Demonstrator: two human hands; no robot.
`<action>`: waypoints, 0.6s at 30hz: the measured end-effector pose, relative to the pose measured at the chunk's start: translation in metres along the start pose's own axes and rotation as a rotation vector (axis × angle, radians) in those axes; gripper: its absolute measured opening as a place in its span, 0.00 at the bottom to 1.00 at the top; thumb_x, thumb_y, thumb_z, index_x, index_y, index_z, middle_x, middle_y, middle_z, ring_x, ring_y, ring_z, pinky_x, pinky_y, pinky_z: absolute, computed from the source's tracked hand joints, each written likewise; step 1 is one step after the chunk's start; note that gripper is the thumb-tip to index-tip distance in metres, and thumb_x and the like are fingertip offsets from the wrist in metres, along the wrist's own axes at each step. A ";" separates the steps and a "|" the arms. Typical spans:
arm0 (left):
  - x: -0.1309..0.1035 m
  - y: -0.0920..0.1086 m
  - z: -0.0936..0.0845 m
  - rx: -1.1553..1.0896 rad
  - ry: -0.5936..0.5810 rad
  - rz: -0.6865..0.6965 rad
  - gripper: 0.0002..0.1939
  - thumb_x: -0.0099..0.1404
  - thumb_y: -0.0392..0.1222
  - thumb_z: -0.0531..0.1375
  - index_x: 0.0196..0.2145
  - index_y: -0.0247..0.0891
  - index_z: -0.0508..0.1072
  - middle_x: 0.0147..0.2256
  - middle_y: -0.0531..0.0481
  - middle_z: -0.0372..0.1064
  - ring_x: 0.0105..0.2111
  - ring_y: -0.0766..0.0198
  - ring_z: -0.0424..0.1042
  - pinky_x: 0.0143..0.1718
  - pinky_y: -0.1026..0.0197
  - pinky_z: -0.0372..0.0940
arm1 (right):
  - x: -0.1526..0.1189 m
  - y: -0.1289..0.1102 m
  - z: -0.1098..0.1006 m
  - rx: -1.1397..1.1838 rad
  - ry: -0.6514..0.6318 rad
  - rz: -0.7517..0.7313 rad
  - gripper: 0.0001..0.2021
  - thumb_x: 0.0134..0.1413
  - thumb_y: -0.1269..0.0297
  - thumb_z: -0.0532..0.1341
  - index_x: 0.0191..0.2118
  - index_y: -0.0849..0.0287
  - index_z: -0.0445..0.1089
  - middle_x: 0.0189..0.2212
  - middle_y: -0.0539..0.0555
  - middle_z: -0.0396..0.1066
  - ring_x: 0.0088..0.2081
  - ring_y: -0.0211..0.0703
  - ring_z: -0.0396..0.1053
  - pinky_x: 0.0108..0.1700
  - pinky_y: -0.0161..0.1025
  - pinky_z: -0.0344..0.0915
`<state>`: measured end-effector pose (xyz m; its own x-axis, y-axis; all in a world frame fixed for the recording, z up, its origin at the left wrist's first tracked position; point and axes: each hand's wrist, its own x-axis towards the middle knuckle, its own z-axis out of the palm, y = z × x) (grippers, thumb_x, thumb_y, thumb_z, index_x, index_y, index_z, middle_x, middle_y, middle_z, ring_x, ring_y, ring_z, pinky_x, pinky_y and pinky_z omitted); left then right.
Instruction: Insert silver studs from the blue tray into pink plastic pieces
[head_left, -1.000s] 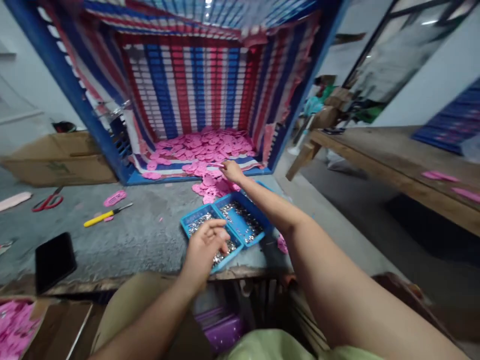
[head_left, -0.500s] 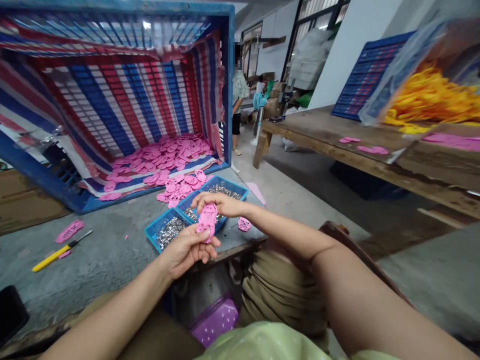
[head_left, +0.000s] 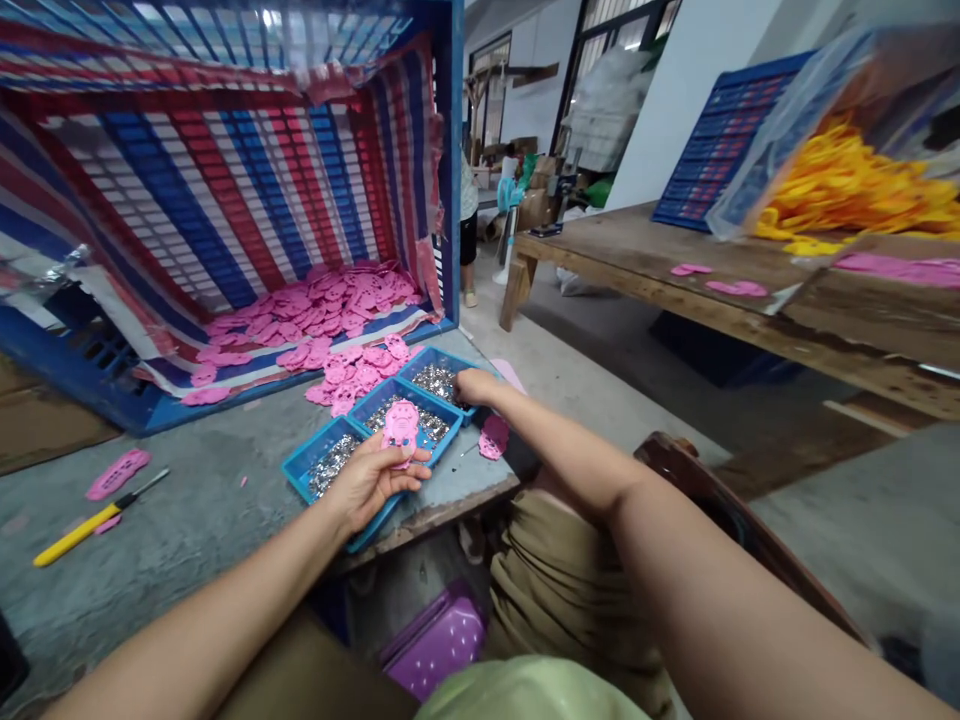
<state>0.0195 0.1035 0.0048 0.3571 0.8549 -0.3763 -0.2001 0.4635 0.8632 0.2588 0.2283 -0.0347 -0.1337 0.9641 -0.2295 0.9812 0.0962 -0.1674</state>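
My left hand (head_left: 371,480) pinches a flat pink plastic piece (head_left: 401,424) with cut-out holes between thumb and fingers, over the middle blue tray (head_left: 447,440). Curled fingers of my right hand (head_left: 478,388) reach into the far right blue tray (head_left: 429,353) among small shiny metal parts (head_left: 435,380); their tips are hidden. A left blue tray (head_left: 298,470) also contains small metal parts. Another pink piece (head_left: 493,437) lies on the table to the right of the trays. Behind them is a heap of pink pieces (head_left: 356,375).
A large blue crate (head_left: 448,200) on its side, lined with striped cloth, holds more pink pieces. A yellow-handled tool (head_left: 82,533) lies at the left beside a pink piece (head_left: 118,474). On the right, a wooden table (head_left: 600,245) bears yellow pieces (head_left: 847,190). A person (head_left: 468,215) stands behind.
My right hand has left the pink piece and moved right into the far tray. My left hand keeps the piece, now a little lower and further left. The view has shifted slightly.
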 end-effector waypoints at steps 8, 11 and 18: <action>-0.005 0.004 -0.002 0.027 -0.005 -0.004 0.10 0.55 0.27 0.66 0.37 0.25 0.74 0.31 0.34 0.79 0.24 0.62 0.77 0.20 0.69 0.69 | -0.005 -0.002 0.003 -0.006 0.110 0.000 0.09 0.70 0.64 0.61 0.49 0.62 0.75 0.50 0.61 0.77 0.52 0.48 0.75 0.54 0.46 0.70; -0.001 0.005 -0.002 0.033 0.017 0.013 0.09 0.54 0.27 0.65 0.35 0.24 0.75 0.26 0.37 0.77 0.21 0.65 0.74 0.20 0.69 0.68 | -0.006 -0.003 0.003 0.008 0.151 0.025 0.11 0.67 0.70 0.59 0.50 0.61 0.76 0.50 0.63 0.78 0.52 0.50 0.76 0.48 0.38 0.68; 0.007 0.006 -0.014 0.071 0.066 0.065 0.07 0.51 0.31 0.67 0.31 0.26 0.76 0.22 0.42 0.74 0.20 0.66 0.72 0.19 0.69 0.66 | -0.002 0.001 0.007 0.044 0.198 0.074 0.14 0.64 0.72 0.58 0.52 0.60 0.75 0.51 0.62 0.78 0.50 0.51 0.76 0.43 0.36 0.65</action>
<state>0.0083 0.1155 0.0026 0.2842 0.8972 -0.3381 -0.1548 0.3909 0.9073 0.2589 0.2250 -0.0410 -0.0273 0.9983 -0.0509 0.9796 0.0166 -0.2003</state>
